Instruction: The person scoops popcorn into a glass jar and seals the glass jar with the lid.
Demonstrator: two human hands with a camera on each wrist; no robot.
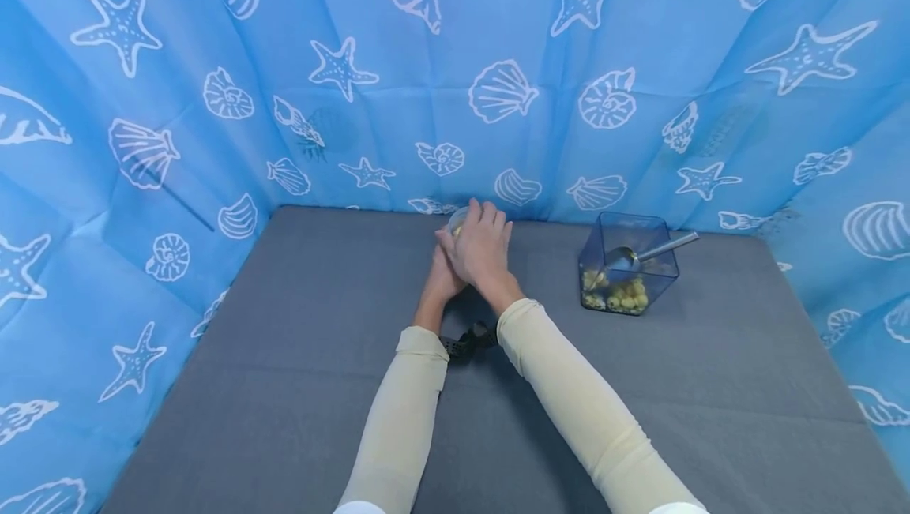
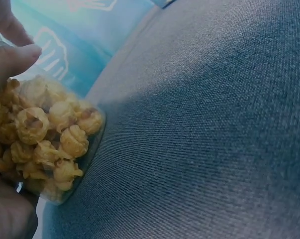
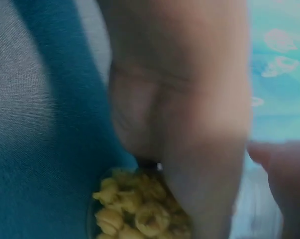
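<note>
Near the back edge of the table, both hands are at a clear jar of caramel-coloured popcorn (image 1: 457, 220). My left hand (image 1: 441, 275) grips the jar from the side, low down. Over its upper part lies my right hand (image 1: 485, 247), thumb and fingers bent around the top. Round popped pieces fill the jar (image 2: 52, 137) in the left wrist view, its base close over the cloth. Seen from the right wrist, popcorn (image 3: 135, 209) shows below a blurred hand. The jar's top is mostly hidden by the right hand.
To the right stands a transparent blue square bin (image 1: 664, 285) with some popcorn (image 1: 627, 295) at its bottom. A metal scoop (image 1: 664, 247) leans in it, handle over the rim. Grey cloth (image 1: 320, 388) covers the table. A blue shell-print curtain (image 1: 426, 56) hangs along the back and sides.
</note>
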